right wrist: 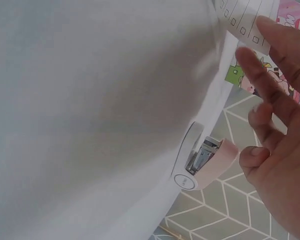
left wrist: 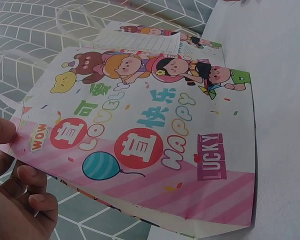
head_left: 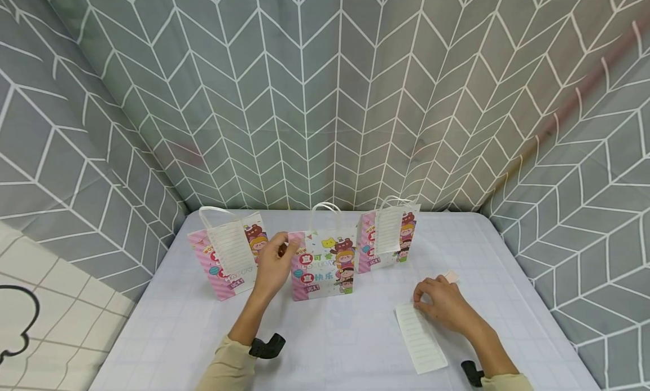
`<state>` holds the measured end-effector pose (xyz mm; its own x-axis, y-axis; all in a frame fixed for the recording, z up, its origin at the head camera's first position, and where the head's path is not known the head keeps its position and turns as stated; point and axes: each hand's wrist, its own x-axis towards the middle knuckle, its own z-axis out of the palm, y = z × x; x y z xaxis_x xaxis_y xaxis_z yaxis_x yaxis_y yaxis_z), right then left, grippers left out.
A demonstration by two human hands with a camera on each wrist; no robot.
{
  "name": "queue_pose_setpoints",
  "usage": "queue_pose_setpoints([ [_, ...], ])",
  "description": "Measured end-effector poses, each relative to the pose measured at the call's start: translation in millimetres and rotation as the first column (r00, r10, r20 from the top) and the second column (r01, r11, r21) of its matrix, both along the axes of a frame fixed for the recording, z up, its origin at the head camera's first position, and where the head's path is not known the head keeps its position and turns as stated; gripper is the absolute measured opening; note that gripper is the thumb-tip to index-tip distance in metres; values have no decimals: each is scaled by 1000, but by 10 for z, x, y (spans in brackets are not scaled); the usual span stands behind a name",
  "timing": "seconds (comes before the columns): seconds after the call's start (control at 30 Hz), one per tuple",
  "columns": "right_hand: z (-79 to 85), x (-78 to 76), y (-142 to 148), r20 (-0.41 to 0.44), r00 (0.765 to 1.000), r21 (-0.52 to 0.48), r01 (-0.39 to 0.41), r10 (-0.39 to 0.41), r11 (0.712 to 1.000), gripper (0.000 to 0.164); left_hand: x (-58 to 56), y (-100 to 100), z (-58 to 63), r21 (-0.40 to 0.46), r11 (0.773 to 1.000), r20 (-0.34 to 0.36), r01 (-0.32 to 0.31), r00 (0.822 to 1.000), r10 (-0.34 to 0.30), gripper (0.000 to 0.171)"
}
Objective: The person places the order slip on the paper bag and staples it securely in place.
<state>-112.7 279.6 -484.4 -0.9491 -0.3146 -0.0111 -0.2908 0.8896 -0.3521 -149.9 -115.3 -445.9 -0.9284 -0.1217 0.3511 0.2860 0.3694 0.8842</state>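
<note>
My left hand [head_left: 275, 267] pinches the upper left corner of a pink and white paper gift bag [head_left: 325, 269], which stands in the middle with its white handles up. The left wrist view shows the thumb on the bag's printed face and the other fingers curled behind. On the right, my right hand [head_left: 446, 303] pinches the far end of a lined paper checklist [head_left: 420, 340], whose near part lies along the table. In the right wrist view, small boxes show along the checklist's [right wrist: 240, 20] edge, with thumb and index fingertip at its end. Just beyond that hand is a pink stapler [right wrist: 215, 162].
Two matching gift bags stand to either side: the left bag [head_left: 203, 261] and the right bag [head_left: 367, 238], each with a lined checklist [head_left: 388, 230] hanging on its front. A white cloth covers the table [head_left: 355, 346]. Grey patterned curtains [head_left: 325, 97] enclose the back and sides.
</note>
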Motion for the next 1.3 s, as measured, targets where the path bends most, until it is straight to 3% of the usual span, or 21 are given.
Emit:
queue_pose_setpoints([
  [0.23, 27, -26, -9, 71, 997, -76, -11, 17, 997, 21, 17, 7, -4, 6, 997, 6, 71, 997, -71, 17],
  [0.47, 63, -38, 8, 95, 994, -175, -42, 59, 984, 14, 35, 47, -2, 23, 995, 2, 95, 995, -95, 17],
  [0.8, 140, -24, -27, 101, 989, -284, -75, 108, 956, 11, 73, 139, -9, 69, 988, 51, 139, 988, -143, 13],
  [1.03, 220, 2, -108, 74, 992, -349, -72, 104, 935, 8, 42, 185, -27, 56, 988, 65, 145, 987, -149, 12],
  [1.17, 281, 10, -172, 65, 993, -391, -68, 101, 918, 7, 61, 222, 24, 47, 989, 82, 138, 987, -142, 11],
  [1.3, 352, 12, -241, 39, 993, -423, -81, 108, 902, 7, 147, 251, 177, 60, 985, 91, 160, 982, -165, 12],
])
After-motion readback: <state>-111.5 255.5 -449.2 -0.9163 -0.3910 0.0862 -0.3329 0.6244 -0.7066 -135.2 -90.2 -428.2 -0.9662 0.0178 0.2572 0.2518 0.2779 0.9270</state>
